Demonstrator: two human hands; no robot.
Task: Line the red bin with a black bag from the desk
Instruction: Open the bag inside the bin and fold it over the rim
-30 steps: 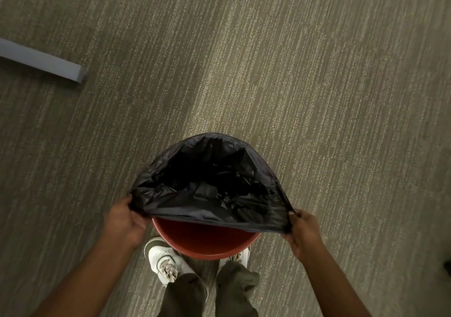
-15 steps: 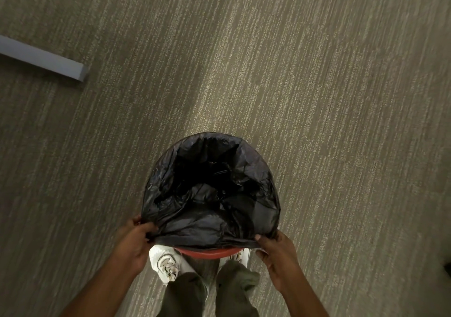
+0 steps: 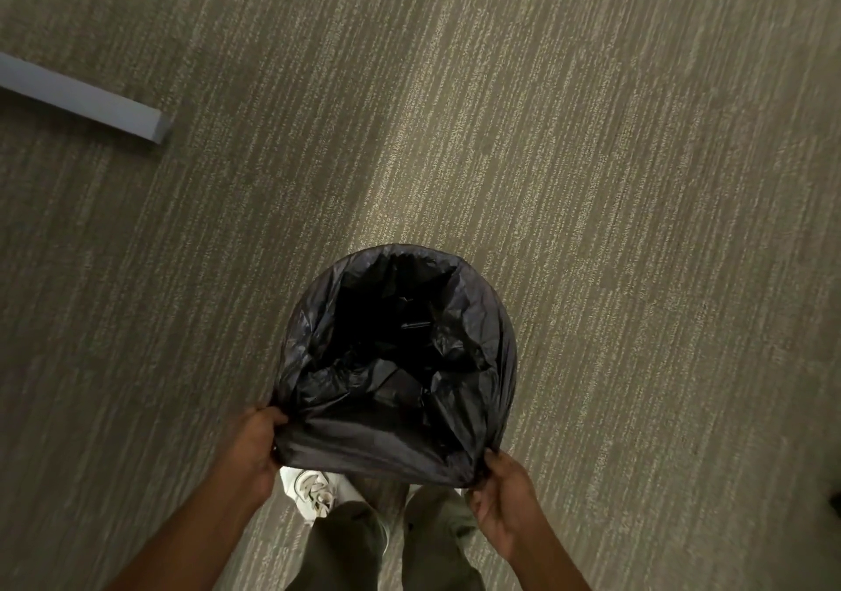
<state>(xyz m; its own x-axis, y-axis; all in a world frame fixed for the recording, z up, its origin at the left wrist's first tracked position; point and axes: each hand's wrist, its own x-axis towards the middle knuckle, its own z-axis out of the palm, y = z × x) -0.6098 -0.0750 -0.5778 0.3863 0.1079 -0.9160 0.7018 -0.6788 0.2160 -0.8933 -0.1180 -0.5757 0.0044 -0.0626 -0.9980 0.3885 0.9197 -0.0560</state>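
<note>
Both hands pinch the near edge of a black bag stretched over a bin on the carpet.

Head view: the black bag (image 3: 400, 363) sits low of centre, its mouth open and dark inside, hiding the bin under it completely. The left hand (image 3: 255, 449) grips the bag's rim at about 8 o'clock, fingers closed on the plastic; the right hand (image 3: 503, 495) pinches the rim at about 5 o'clock. A white shoe (image 3: 314, 492) shows between the hands. A grey bar (image 3: 86, 101) lies at 10 o'clock on the carpet (image 3: 591, 181).
</note>
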